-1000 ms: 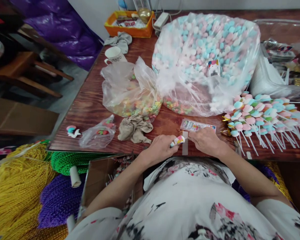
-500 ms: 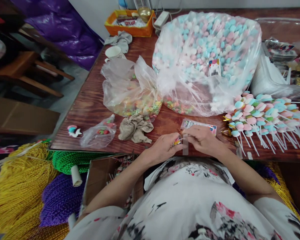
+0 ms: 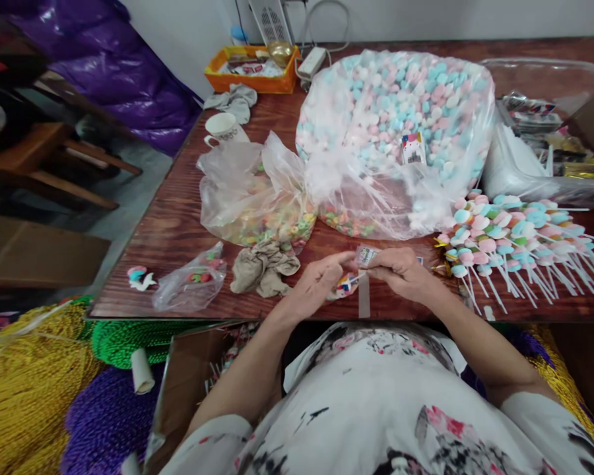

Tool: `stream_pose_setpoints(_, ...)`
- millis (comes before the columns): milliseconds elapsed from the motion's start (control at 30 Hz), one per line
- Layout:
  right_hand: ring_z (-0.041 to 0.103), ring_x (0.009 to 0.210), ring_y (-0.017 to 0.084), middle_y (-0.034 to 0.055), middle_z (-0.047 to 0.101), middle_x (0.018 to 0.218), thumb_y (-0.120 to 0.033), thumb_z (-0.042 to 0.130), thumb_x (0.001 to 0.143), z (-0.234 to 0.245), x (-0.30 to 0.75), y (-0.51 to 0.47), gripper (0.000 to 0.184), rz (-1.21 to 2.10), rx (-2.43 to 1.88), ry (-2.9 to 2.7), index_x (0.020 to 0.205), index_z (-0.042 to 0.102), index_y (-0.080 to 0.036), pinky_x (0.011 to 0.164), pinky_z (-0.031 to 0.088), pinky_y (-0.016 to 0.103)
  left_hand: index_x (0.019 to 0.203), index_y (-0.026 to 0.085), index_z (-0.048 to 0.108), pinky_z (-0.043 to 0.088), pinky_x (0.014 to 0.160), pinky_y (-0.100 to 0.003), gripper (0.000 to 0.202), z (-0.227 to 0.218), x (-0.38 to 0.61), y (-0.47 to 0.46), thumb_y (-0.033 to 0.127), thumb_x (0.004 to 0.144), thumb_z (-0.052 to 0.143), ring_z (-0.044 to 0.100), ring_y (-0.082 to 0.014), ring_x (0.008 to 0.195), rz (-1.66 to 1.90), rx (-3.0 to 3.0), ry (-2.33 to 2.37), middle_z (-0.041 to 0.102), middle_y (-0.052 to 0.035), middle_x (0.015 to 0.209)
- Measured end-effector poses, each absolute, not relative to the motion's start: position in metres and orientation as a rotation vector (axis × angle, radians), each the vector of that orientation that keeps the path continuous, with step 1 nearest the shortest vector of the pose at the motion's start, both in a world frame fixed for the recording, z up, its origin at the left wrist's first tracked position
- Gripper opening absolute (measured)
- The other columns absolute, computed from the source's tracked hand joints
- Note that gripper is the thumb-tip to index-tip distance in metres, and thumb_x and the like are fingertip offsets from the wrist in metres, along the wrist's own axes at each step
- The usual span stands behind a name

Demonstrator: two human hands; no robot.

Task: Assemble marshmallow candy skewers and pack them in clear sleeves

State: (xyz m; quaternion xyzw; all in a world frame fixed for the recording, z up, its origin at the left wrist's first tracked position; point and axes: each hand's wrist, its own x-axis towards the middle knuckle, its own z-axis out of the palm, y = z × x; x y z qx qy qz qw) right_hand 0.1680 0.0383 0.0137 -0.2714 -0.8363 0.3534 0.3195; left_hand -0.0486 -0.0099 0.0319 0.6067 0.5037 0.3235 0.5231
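Near the table's front edge, my left hand (image 3: pixel 319 282) is closed around a small colourful wrapped piece (image 3: pixel 347 285), whose print shows blue, yellow and red. A thin white stick (image 3: pixel 360 275) runs from that piece toward the pinched fingertips of my right hand (image 3: pixel 400 272). Between the two hands lies a printed label in clear plastic (image 3: pixel 366 254), partly covered by my right fingers. A pale translucent strip (image 3: pixel 364 300) lies on the wood below my fingers. To the right are several marshmallow sticks (image 3: pixel 515 231) in pink, white and blue.
Behind my hands stands a big clear bag of marshmallows (image 3: pixel 400 105). Left of it are a bag of gummy candies (image 3: pixel 257 204), a crumpled cloth (image 3: pixel 263 267), a small plastic bag (image 3: pixel 191 284) and a mug (image 3: pixel 225 127). An orange tray (image 3: pixel 250 79) sits at the back.
The head view has shifted slightly. My hands have turned a little; the colourful piece now shows lower, beneath my left fingers, and the white stick has come into sight.
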Motion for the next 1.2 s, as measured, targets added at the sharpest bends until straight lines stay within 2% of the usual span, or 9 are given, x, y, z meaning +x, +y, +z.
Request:
stream_pose_setpoints(67,0.058,0.063,0.013,0.002,0.066,0.07,-0.023,0.055,0.09,0.015,0.173,0.042,0.017,0.934,-0.76,-2.177,0.084,0.069,-0.017,0.063,0.041,0.024,0.109,0.015,0.07,0.048,0.081,-0.028,0.046,0.035,-0.056,-0.007,0.05,0.081,0.062,0.062,-0.0208,0.095,0.737,1.38,1.189,0.07,-0.0095,0.108)
stream_pose_setpoints(300,0.056,0.069,0.015,0.0023,0.067,0.071,-0.022,0.052,0.091,0.022,0.167,0.045,0.018,0.821,-0.773,-2.27,0.084,0.068,-0.019,0.069,0.039,0.027,0.071,0.011,0.073,0.034,0.045,-0.02,0.027,0.008,-0.042,-0.012,0.037,0.069,0.077,0.046,-0.0071,0.045,0.822,0.88,1.146,0.061,-0.0017,0.055)
stream_pose_setpoints(500,0.054,0.073,0.018,0.0046,0.066,0.072,-0.02,0.049,0.091,0.019,0.145,0.039,0.021,0.498,-0.803,-2.459,0.078,0.066,-0.018,0.072,0.034,0.032,0.066,0.012,0.07,0.046,0.053,-0.019,0.024,-0.004,-0.023,-0.012,0.034,0.064,0.082,0.056,-0.008,0.054,1.238,0.704,1.16,0.066,-0.0015,0.062)
stream_pose_setpoints(667,0.06,0.089,0.019,0.0075,0.07,0.096,-0.025,0.048,0.095,0.018,0.146,0.028,0.031,0.506,-0.971,-2.203,0.124,0.058,-0.02,0.081,0.041,0.033,0.071,0.014,0.068,0.048,0.051,-0.02,0.026,0.003,-0.023,-0.007,0.036,0.066,0.08,0.054,-0.007,0.049,1.411,0.585,1.193,0.063,0.0017,0.059)
stream_pose_setpoints(733,0.062,0.092,0.021,0.0089,0.07,0.1,-0.03,0.056,0.091,0.016,0.143,0.019,0.04,0.558,-0.996,-2.113,0.13,0.054,-0.019,0.083,0.045,0.034,0.073,0.014,0.067,0.048,0.051,-0.019,0.026,0.005,-0.021,-0.005,0.038,0.07,0.078,0.055,-0.007,0.049,1.431,0.605,1.175,0.064,0.0014,0.06)
stream_pose_setpoints(800,0.063,0.091,0.022,0.0102,0.07,0.1,-0.034,0.064,0.086,0.011,0.136,0.011,0.042,0.62,-1.018,-2.064,0.124,0.057,-0.017,0.082,0.047,0.035,0.075,0.015,0.068,0.047,0.053,-0.018,0.024,0.005,-0.019,-0.005,0.038,0.073,0.076,0.056,-0.0069,0.053,1.463,0.636,1.156,0.064,0.0014,0.064)
stream_pose_setpoints(933,0.062,0.069,0.015,0.0029,0.069,0.078,-0.029,0.059,0.088,-0.001,0.124,0.01,0.014,0.951,-1.063,-1.777,0.091,0.066,-0.018,0.066,0.049,0.027,0.087,0.018,0.071,0.048,0.061,-0.02,0.025,0.002,-0.016,-0.01,0.041,0.077,0.072,0.058,-0.0086,0.066,1.46,0.675,1.128,0.067,-0.0011,0.084)
stream_pose_setpoints(1000,0.059,0.064,0.013,0.0003,0.066,0.07,-0.027,0.058,0.088,-0.004,0.122,0.013,0.014,1.028,-1.035,-1.682,0.08,0.066,-0.018,0.062,0.047,0.025,0.098,0.019,0.071,0.049,0.067,-0.022,0.031,-0.003,-0.016,-0.015,0.043,0.078,0.071,0.059,-0.0104,0.071,1.359,0.64,1.065,0.068,-0.0025,0.087)
stream_pose_setpoints(1200,0.057,0.065,0.014,0.0006,0.063,0.069,-0.024,0.056,0.087,-0.006,0.113,0.009,0.014,0.921,-1.005,-1.642,0.077,0.064,-0.02,0.064,0.047,0.028,0.099,0.017,0.07,0.048,0.086,-0.029,0.031,-0.018,-0.016,-0.029,0.041,0.08,0.068,0.06,-0.0162,0.086,1.248,0.599,1.011,0.068,-0.0056,0.09)
